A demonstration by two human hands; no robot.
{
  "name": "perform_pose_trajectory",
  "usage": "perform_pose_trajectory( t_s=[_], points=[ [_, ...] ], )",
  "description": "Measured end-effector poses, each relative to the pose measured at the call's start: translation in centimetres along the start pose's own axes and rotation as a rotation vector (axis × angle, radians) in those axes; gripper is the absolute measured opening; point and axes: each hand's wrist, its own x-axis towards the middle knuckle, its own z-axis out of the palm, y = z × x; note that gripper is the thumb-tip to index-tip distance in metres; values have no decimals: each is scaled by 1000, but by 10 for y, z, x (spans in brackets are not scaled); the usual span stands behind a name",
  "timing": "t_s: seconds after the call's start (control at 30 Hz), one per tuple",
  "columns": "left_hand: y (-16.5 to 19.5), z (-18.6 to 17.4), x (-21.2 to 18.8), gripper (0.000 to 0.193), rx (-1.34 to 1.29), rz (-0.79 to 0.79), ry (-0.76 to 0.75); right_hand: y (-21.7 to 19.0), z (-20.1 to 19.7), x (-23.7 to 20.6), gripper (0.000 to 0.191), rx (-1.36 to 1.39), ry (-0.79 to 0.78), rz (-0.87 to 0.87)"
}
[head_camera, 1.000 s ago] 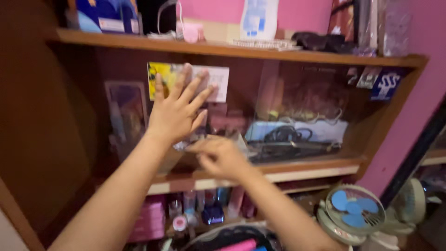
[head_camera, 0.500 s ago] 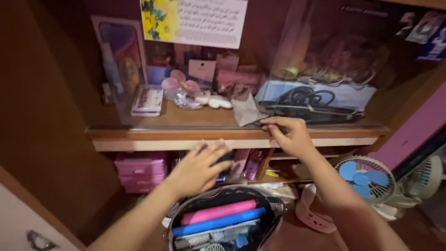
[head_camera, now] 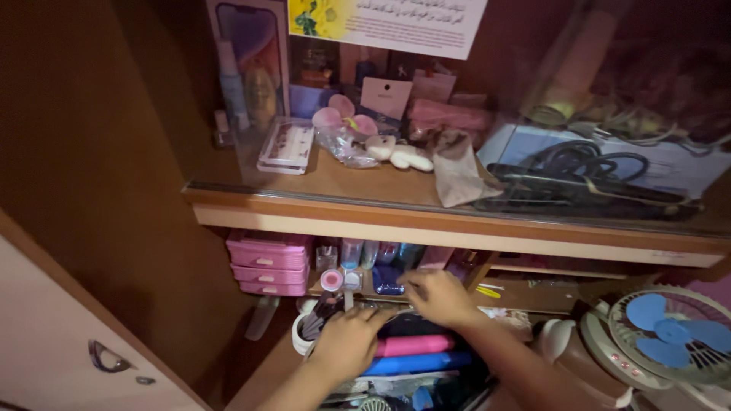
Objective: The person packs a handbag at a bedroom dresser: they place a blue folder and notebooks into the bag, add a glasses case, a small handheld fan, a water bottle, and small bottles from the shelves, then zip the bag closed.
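Observation:
My left hand (head_camera: pixel 349 342) rests palm down on the left rim of an open dark pouch (head_camera: pixel 411 358) that holds a pink case (head_camera: pixel 415 345) and a blue case (head_camera: pixel 422 362). My right hand (head_camera: pixel 438 295) lies over the pouch's far edge, fingers curled and pointing left toward small bottles and jars (head_camera: pixel 358 266) on the low shelf. Whether either hand grips anything is hidden.
A pink mini drawer unit (head_camera: pixel 268 263) stands at the lower shelf's left. The upper wooden shelf (head_camera: pixel 457 221) carries a clear case, pink flower clips, a crumpled bag and black cables. A small white fan with blue blades (head_camera: pixel 670 335) sits at the right.
The view has tilted down. My right hand dropped from the upper shelf's edge to the pouch below, and my left hand settled onto the pouch's rim.

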Motion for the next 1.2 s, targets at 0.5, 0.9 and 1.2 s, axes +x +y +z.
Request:
perform_pose_trajectory(
  t_s=[0.5, 0.9, 1.2],
  points=[
    [-8, -30, -25, 56, -80, -281, -93, -5, 140, 144, 64, -125, 25, -19],
    [-15, -61, -67, 45, -375, -391, 100, -14, 175, 169, 39, -184, -70, 99],
    [-45, -59, -96, 42, -514, -519, 416, -41, 132, 154, 63, -177, -133, 242]
  ],
)
